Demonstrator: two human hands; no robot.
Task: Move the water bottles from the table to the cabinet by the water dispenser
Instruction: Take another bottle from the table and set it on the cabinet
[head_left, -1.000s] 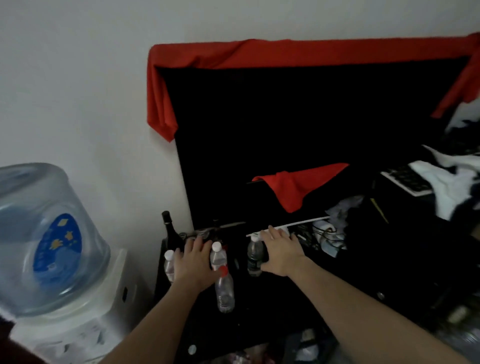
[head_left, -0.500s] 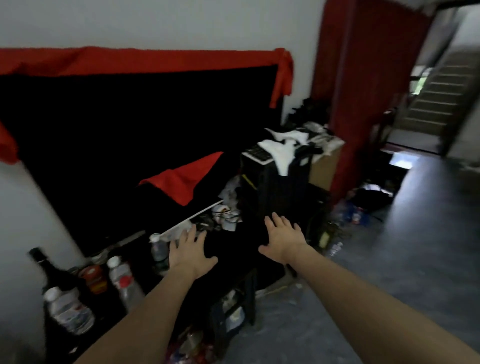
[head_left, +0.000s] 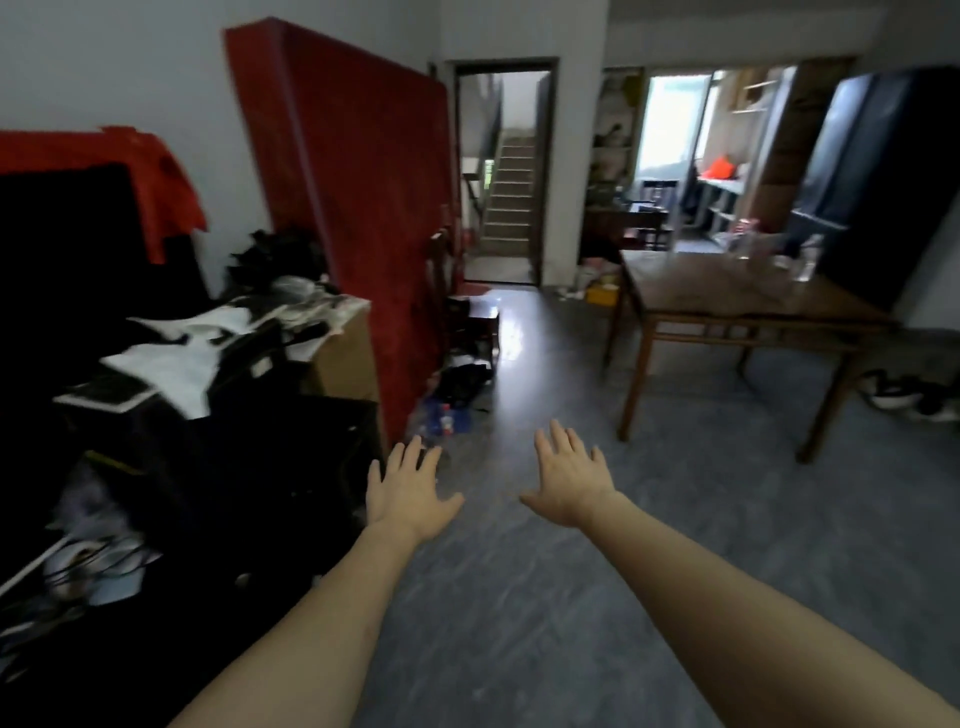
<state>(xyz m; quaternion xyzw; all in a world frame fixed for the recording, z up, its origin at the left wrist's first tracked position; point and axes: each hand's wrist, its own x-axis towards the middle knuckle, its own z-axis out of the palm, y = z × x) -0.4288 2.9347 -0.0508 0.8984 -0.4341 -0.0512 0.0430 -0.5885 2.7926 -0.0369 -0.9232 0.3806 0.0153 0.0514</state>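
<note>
My left hand (head_left: 408, 491) and my right hand (head_left: 571, 480) are stretched out in front of me over the grey floor, fingers spread, palms down, holding nothing. A wooden table (head_left: 727, 304) stands across the room at the right. On its far right corner stand clear water bottles (head_left: 802, 260), blurred and small. The cabinet and the water dispenser are out of view.
A dark cluttered unit (head_left: 182, 415) with white papers and a cardboard box (head_left: 345, 358) runs along the left. A red upright panel (head_left: 358, 171) leans on the wall. Loose items lie on the floor by it (head_left: 447, 410). A doorway with stairs (head_left: 506, 176) is ahead.
The view has swung right, away from the cabinet with its bottles and the dispenser, to the room and the table. Both hands left the bottles and now hang free, open.
</note>
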